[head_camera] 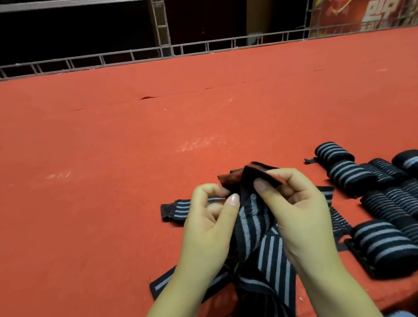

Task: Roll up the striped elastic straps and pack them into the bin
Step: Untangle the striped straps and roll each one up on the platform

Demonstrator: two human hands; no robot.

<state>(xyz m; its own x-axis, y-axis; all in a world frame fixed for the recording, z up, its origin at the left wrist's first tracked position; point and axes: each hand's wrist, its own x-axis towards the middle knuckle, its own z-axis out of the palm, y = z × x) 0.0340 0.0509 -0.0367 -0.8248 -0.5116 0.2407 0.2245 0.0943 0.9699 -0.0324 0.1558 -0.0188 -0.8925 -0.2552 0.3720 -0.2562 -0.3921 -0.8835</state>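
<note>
Only had the head cam to go on, so here's what I saw. Both hands were busy with one striped elastic strap (259, 230) over the red felt table (98, 172). The right hand (297, 214) was pinching the folded top end of it between thumb and fingers, and the left hand (208, 225) had fingers curled in, thumb pressed on the strap just below that fold. The rest of the strap hung down loose toward the near table edge, so I'd say the roll was barely started, just the first turn being formed.

Off to the right sat a cluster of finished rolls (384, 200), about ten of them, lying side by side and touching. More loose strap ends (176, 209) poked out from under the hands, so at least a couple were left to roll.

No bin anywhere in view, so packing looked not yet done. Metal wire shelving (152, 23) ran along the far side.
</note>
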